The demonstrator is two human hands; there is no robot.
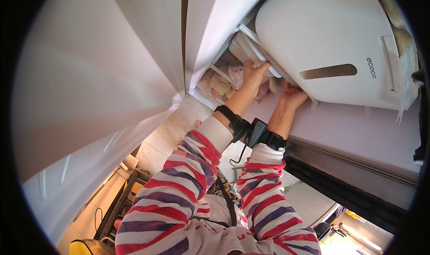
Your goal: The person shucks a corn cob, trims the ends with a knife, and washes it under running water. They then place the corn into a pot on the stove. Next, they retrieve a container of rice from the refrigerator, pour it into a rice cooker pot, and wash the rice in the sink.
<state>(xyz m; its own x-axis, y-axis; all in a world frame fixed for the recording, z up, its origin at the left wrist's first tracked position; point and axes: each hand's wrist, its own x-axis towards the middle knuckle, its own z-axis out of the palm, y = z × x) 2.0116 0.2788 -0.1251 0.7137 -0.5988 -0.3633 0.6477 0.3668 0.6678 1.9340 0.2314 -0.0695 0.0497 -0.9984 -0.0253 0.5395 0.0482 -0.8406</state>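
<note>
My left hand [254, 74] reaches into a white compartment, beside white plastic pieces [247, 48] stacked at a slant. Its thumb lies near the end of a white plastic edge [276, 72]; the other fingers are partly hidden, so its grip is unclear. Just below are plastic bags of food [220, 82], one of them a pinkish bag [236, 76]. My right hand [293, 95] is turned palm up at the lower edge of a large white ecoco container [322, 43]. Its fingertips disappear beneath that container, and whether they hold anything cannot be seen.
A tall white door panel [100, 63] stands at my left. Beyond the container, at right, hangs clear plastic wrapping [408, 77]. Black straps with a device [256, 133] sit on my wrists. A dark bar [339, 189] runs low right; a metal frame [126, 201] stands low left.
</note>
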